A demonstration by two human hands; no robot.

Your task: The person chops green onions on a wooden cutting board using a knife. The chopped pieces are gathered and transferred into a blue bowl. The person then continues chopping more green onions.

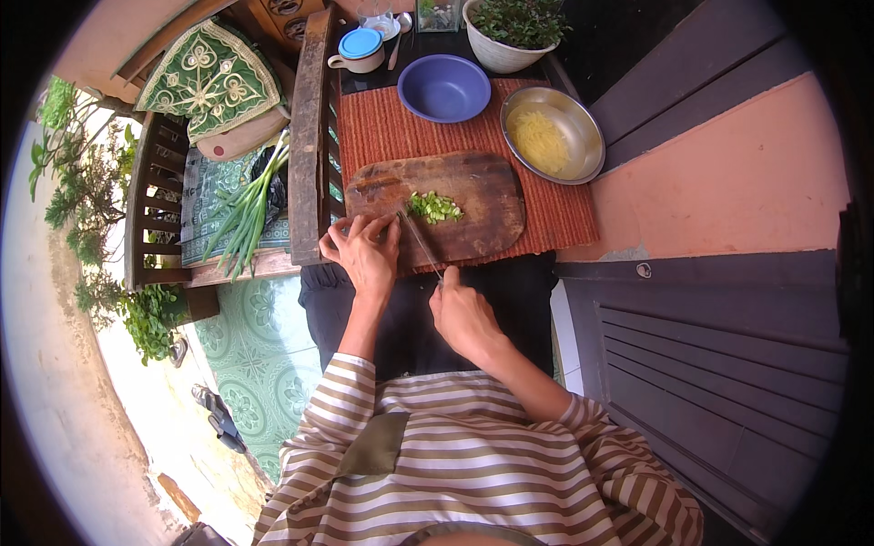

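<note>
The right hand (462, 314) grips a knife (421, 244); the left hand (366, 250), fingers curled, presses on the wooden cutting board (473, 196) just beside chopped greens (434, 207).

This is a home, on a porch or veranda used for preparing food. A wooden cutting board (446, 205) with chopped greens (434, 207) lies on a woven red mat (391, 127), beside a blue bowl (444, 87) and a metal bowl (553, 134) of pale shredded food. A lidded mug (359, 50) and a potted plant (513, 32) stand at the far end of the table. A wooden chair (228, 182) to the left carries green onions (248, 214) and an embroidered green cushion (209, 77). Patterned green floor tiles (259, 359), sandals (217, 419) on the ground, garden shrubs (86, 191) in sunlight and a grey slatted door (719, 364) suggest a house entrance.
</note>
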